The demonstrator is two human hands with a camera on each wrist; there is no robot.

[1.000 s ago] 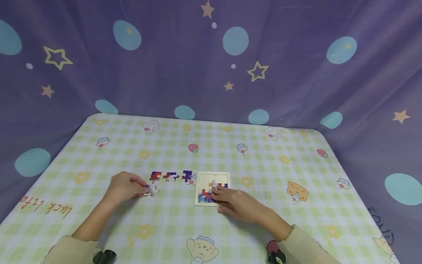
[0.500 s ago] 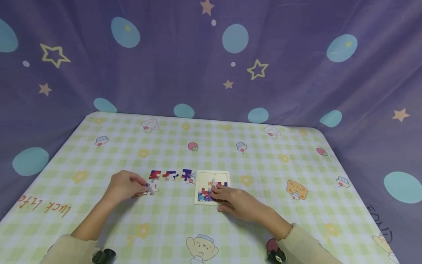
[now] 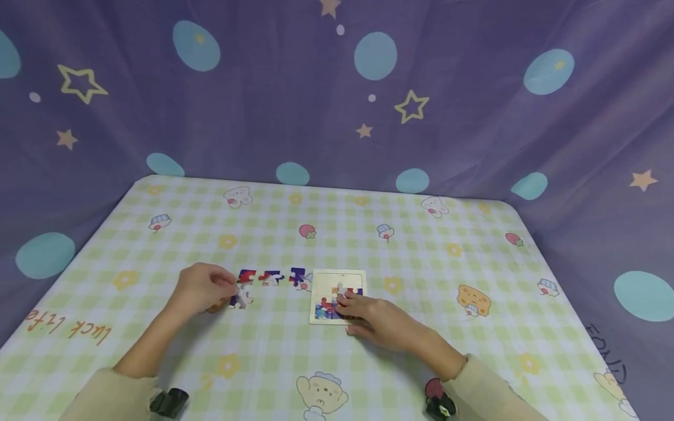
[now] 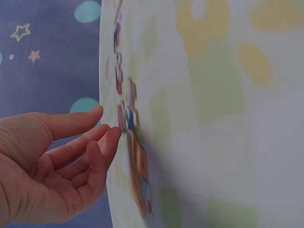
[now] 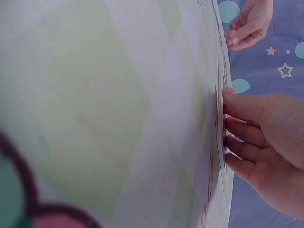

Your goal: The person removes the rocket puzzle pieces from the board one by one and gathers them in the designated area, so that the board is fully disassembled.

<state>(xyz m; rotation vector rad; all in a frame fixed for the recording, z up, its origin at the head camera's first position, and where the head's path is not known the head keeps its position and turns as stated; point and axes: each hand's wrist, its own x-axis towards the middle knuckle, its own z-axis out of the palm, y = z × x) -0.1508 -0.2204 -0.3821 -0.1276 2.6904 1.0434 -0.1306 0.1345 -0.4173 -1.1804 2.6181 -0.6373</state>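
My left hand (image 3: pixel 202 286) hovers beside a white-and-purple jigsaw piece (image 3: pixel 243 296) on the table. In the left wrist view its thumb and fingers stand apart, the fingertips (image 4: pixel 114 133) close to the pieces, with nothing pinched between them. Whether they touch a piece cannot be told. A red piece (image 3: pixel 246 276) and two purple-and-white ones, a middle piece (image 3: pixel 271 277) and a right piece (image 3: pixel 297 276), lie in a row behind. My right hand (image 3: pixel 387 321) rests its fingertips on the partly filled puzzle tray (image 3: pixel 326 280), covering some fitted pieces (image 3: pixel 323 310).
The table has a green-and-white checked cloth (image 3: pixel 400 362) printed with cartoon figures. Behind it hangs a purple curtain (image 3: pixel 263 88) with stars and blue ovals. A dark device (image 3: pixel 168 402) sits at the left wrist, another dark device (image 3: pixel 439 403) at the right.
My left hand has lifted slightly off the white-and-purple piece and shifted a little away from me. My right hand stays on the tray. The head view has tilted slightly.
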